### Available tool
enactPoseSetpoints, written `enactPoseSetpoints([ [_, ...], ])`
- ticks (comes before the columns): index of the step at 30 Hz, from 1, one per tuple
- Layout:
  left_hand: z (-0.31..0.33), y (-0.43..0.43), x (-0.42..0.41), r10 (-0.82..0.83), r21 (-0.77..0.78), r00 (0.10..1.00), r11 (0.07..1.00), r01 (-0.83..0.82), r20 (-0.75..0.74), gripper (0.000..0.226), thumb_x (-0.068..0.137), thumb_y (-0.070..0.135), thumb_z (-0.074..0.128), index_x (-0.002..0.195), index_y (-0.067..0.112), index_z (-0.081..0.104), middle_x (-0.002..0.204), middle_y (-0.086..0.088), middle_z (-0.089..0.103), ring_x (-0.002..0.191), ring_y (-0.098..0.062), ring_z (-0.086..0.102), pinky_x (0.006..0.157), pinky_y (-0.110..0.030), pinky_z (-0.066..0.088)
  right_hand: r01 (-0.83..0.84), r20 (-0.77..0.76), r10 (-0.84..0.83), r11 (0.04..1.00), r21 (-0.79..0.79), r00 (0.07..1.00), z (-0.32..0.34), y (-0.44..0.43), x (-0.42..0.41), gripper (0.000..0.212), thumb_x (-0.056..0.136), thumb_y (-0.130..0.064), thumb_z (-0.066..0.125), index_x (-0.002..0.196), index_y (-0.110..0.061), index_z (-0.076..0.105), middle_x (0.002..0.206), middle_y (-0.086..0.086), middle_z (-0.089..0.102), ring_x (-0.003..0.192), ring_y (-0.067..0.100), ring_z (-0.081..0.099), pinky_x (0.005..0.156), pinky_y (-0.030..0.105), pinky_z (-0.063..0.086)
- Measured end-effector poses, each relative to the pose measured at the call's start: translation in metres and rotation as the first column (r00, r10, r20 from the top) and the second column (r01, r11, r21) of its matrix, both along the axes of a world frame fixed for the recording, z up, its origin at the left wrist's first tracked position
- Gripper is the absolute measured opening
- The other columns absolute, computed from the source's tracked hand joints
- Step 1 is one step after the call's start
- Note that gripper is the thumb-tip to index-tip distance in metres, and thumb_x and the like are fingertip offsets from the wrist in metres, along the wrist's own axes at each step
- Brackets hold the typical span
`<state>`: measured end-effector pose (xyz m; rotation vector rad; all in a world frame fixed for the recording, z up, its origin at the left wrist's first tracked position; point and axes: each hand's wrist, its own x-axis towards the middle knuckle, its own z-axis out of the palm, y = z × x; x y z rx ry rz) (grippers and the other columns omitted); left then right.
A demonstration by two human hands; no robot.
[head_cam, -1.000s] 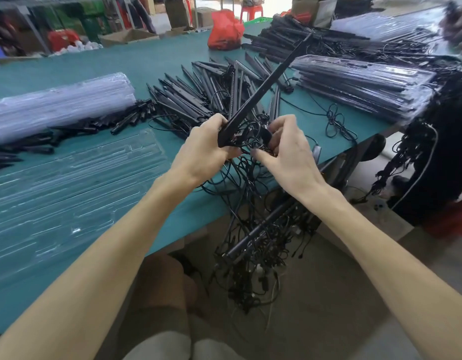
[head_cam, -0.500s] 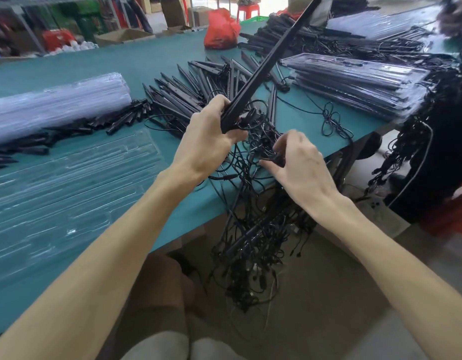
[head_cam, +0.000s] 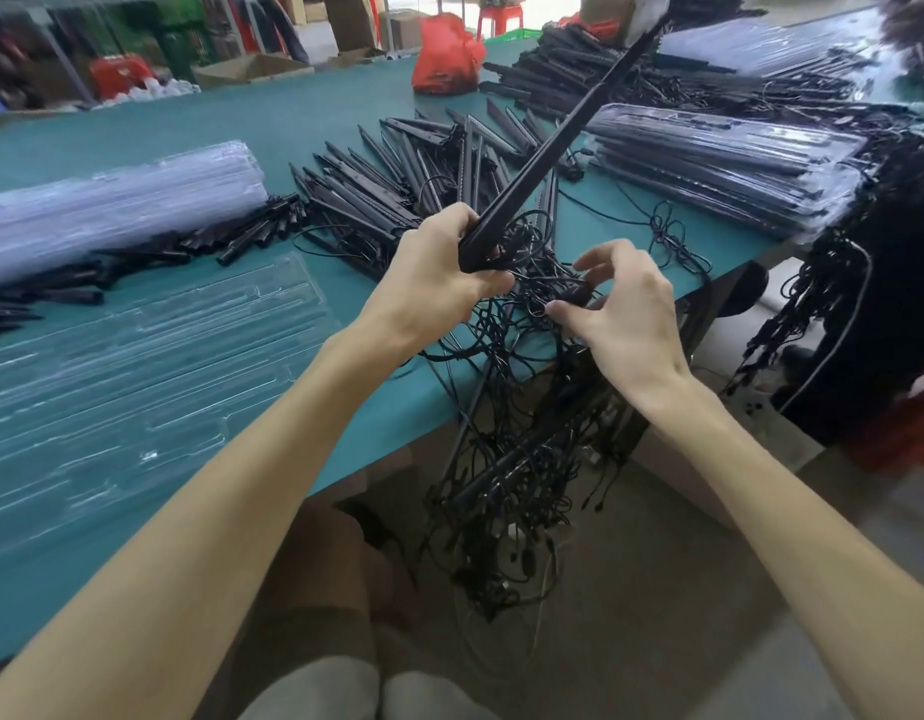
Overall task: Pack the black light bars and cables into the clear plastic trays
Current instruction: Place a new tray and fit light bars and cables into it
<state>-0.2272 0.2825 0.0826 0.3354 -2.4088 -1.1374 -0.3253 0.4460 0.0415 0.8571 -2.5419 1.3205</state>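
My left hand [head_cam: 433,272] grips the near end of a long black light bar [head_cam: 563,142], which slants up and away to the right above the table. My right hand [head_cam: 626,314] pinches a small black cable part [head_cam: 571,296] in the tangle of black cables [head_cam: 506,459] that spills over the table edge toward the floor. An empty clear plastic tray [head_cam: 153,356] lies flat on the green table at the left. Loose black light bars [head_cam: 397,179] fan out behind my hands.
A stack of filled clear trays [head_cam: 735,163] sits at the right. A bundle of clear tray stock [head_cam: 111,210] lies at the far left, with short black pieces [head_cam: 231,241] beside it. A red bag [head_cam: 444,54] stands at the back. Another person's dark shape [head_cam: 896,283] is at the right.
My left hand lifted the bar's near end so the bar points higher. My right hand dropped from the bar's end to the cable tangle, then rose slightly with a cable part pinched.
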Motion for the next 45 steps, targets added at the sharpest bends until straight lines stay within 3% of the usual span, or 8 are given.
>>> enactPoseSetpoints([
  [4,0.0,0.001,-0.002,0.008,0.003,1.0,1.0,-0.008,0.002,0.029,0.083,0.013,0.082,0.095,0.009,0.056,0.082,0.003,0.064,0.054,-0.011,0.058,0.051,-0.027,0.055,-0.044,0.132,0.059,0.992,-0.115,0.99,0.021,0.006,-0.004,0.038,0.083,-0.018,0.08,0.115,-0.02,0.059,0.102,-0.007,0.064,0.076,0.0,0.066,0.068,0.01,0.048],
  [10,0.003,-0.005,0.001,0.084,0.099,0.99,0.992,-0.073,-0.115,0.031,0.084,0.009,0.081,0.103,0.007,0.057,0.09,-0.003,0.067,0.056,-0.009,0.062,0.049,-0.024,0.053,-0.11,0.034,0.122,0.965,-0.239,0.992,0.057,-0.002,0.001,0.031,0.085,-0.013,0.077,0.113,-0.015,0.061,0.104,-0.002,0.063,0.066,0.006,0.07,0.068,0.025,0.058],
  [17,0.022,-0.028,0.017,0.287,0.188,0.92,0.952,-0.243,-0.266,0.035,0.087,0.016,0.079,0.11,0.007,0.053,0.098,-0.004,0.066,0.061,-0.008,0.062,0.054,-0.018,0.052,-0.209,-0.036,0.208,0.977,-0.037,0.978,0.043,-0.016,0.008,0.03,0.086,-0.017,0.078,0.114,-0.015,0.066,0.113,0.002,0.062,0.082,0.001,0.067,0.078,0.009,0.051],
  [25,0.021,-0.069,0.04,0.441,0.282,0.87,0.883,-0.376,-0.221,0.03,0.085,0.017,0.081,0.104,0.009,0.058,0.088,-0.002,0.07,0.051,-0.005,0.058,0.054,-0.019,0.049,-0.148,-0.115,0.153,0.988,0.049,0.982,0.037,-0.014,0.011,0.015,0.097,-0.027,0.063,0.107,-0.018,0.068,0.106,0.001,0.064,0.088,0.017,0.064,0.089,0.039,0.054],
  [29,0.013,-0.096,0.067,0.458,0.357,0.876,0.852,-0.384,-0.151,0.022,0.083,0.017,0.082,0.095,0.014,0.064,0.082,0.0,0.072,0.05,-0.006,0.058,0.049,-0.015,0.043,-0.186,-0.173,0.187,0.982,0.024,0.967,0.037,-0.011,0.017,0.019,0.1,-0.035,0.06,0.106,-0.02,0.07,0.102,-0.004,0.064,0.07,-0.005,0.052,0.077,0.011,0.044],
  [34,0.008,-0.119,0.102,0.506,0.413,0.856,0.805,-0.426,-0.104,0.024,0.081,0.022,0.084,0.096,0.015,0.067,0.091,-0.007,0.077,0.05,-0.004,0.058,0.042,-0.015,0.037,-0.192,-0.291,0.178,0.981,-0.019,0.94,0.039,-0.029,0.041,0.017,0.102,-0.026,0.058,0.106,-0.015,0.07,0.102,-0.001,0.062,0.068,-0.005,0.048,0.071,0.007,0.038],
  [41,0.015,-0.139,0.162,0.568,0.456,0.819,0.752,-0.476,-0.082,0.043,0.081,0.024,0.084,0.115,0.003,0.066,0.095,-0.008,0.077,0.053,-0.004,0.057,0.045,-0.02,0.04,-0.525,-0.137,0.53,0.848,0.07,0.837,0.021,-0.097,0.096,0.012,0.1,-0.018,0.06,0.104,-0.016,0.071,0.098,-0.01,0.057,0.068,0.005,0.062,0.071,0.015,0.046],
  [45,0.018,-0.151,0.203,0.593,0.357,0.795,0.775,-0.522,-0.124,0.026,0.082,0.019,0.084,0.098,0.008,0.066,0.078,-0.004,0.069,0.05,-0.007,0.057,0.044,-0.016,0.04,-0.648,-0.036,0.656,0.752,0.117,0.754,0.002,-0.149,0.13,0.01,0.1,-0.018,0.06,0.103,-0.016,0.07,0.096,-0.011,0.057,0.073,0.004,0.062,0.072,0.015,0.044],
])
